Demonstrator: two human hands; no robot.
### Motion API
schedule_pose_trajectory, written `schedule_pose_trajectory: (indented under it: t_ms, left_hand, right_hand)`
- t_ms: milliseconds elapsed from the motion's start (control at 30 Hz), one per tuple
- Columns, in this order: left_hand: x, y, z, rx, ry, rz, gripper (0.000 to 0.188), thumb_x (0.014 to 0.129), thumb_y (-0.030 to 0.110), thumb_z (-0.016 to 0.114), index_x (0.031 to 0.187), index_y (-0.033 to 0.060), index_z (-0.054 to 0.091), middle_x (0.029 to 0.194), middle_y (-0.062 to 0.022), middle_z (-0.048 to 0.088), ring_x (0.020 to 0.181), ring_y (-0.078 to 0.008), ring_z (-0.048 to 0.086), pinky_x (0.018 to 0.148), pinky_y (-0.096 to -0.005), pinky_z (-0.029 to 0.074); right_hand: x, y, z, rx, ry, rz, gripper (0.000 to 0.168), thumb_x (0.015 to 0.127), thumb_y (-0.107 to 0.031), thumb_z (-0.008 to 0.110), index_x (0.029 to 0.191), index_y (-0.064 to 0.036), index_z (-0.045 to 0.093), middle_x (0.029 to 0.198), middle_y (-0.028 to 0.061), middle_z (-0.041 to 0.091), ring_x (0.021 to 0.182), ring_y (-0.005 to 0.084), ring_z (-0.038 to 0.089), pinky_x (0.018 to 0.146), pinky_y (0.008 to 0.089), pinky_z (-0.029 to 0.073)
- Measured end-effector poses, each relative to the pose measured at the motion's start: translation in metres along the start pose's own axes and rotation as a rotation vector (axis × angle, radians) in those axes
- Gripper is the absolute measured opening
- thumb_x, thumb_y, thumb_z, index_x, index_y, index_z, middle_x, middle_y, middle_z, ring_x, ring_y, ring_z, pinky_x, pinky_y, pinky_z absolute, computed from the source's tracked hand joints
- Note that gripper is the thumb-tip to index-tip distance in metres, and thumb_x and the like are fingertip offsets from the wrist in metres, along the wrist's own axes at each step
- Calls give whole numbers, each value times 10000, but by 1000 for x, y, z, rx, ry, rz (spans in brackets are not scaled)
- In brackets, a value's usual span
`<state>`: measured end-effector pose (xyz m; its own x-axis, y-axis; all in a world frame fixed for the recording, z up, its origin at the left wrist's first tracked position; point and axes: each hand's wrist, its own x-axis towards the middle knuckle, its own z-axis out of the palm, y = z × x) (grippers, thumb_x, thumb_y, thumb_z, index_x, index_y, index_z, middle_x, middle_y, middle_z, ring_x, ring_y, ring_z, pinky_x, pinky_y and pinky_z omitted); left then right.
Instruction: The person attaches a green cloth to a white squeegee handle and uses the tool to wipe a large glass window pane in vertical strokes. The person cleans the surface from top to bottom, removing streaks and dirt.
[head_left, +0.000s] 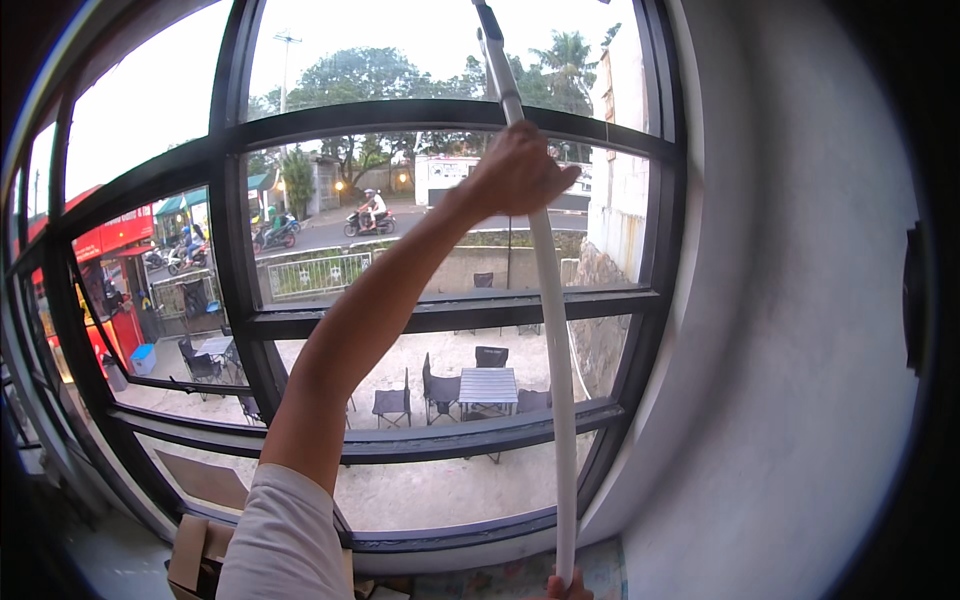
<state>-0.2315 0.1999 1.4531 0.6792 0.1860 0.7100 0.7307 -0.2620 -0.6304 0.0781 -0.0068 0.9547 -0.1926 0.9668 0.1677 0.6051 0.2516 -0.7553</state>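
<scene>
A long white pole (553, 315) runs nearly upright in front of the window, its upper end leaning left. My left hand (521, 171) is wrapped around its upper part, arm stretched up, thumb pointing out to the right. Low at the bottom edge, my right hand (568, 586) grips the same pole and is only partly in view. Above my left hand the pole passes into a grey fitting with a dark piece (489, 24); whatever is at its tip is cut off by the picture's top edge. Behind the pole stands the dark-framed glass window (450, 309).
A white wall (795, 315) closes off the right side. An open cardboard box (196, 555) sits at lower left below the window. Outside, folding chairs (391, 401) surround a slatted table (488, 386), and a motorcycle (369, 222) with riders is on the road.
</scene>
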Motion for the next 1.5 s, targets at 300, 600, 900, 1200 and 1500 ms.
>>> schedule_pose_trajectory:
  t_ms: [300,600,900,1200,1500]
  left_hand:
    - [-41,63,11,-147,-36,24,559,937,302,518,405,159,428,395,-27,354,479,-194,480,750,-407,443]
    - [15,-39,12,-53,108,48,465,974,239,457,529,112,503,524,-27,553,588,-248,561,829,-439,435]
    - [118,-111,-2,169,-145,-494,607,989,556,301,916,200,788,1108,-80,707,1317,-299,454,1162,-498,171]
    - [60,-64,-6,312,-100,-553,628,927,559,469,712,28,728,994,-162,654,1209,-344,465,1137,-441,267]
    - [7,51,26,119,-94,-525,480,847,444,659,780,-26,729,1172,-264,593,1405,-482,195,1109,-476,379]
  right_hand:
    - [-4,-1,9,62,0,38,376,980,-334,533,1066,32,553,677,248,563,511,405,470,509,505,378]
    - [40,-64,-3,234,110,-160,392,979,-349,538,1060,34,561,679,253,562,539,404,463,528,502,372]
    - [128,-208,-70,209,42,-274,332,1008,-333,476,1061,-7,451,692,267,626,710,492,626,560,534,493]
    - [115,-179,-4,227,-15,-253,343,989,-357,515,1099,-43,430,671,247,629,681,487,627,527,538,495]
    - [70,-77,39,260,29,-93,519,987,-443,480,1205,27,509,812,312,627,753,513,601,588,516,459]
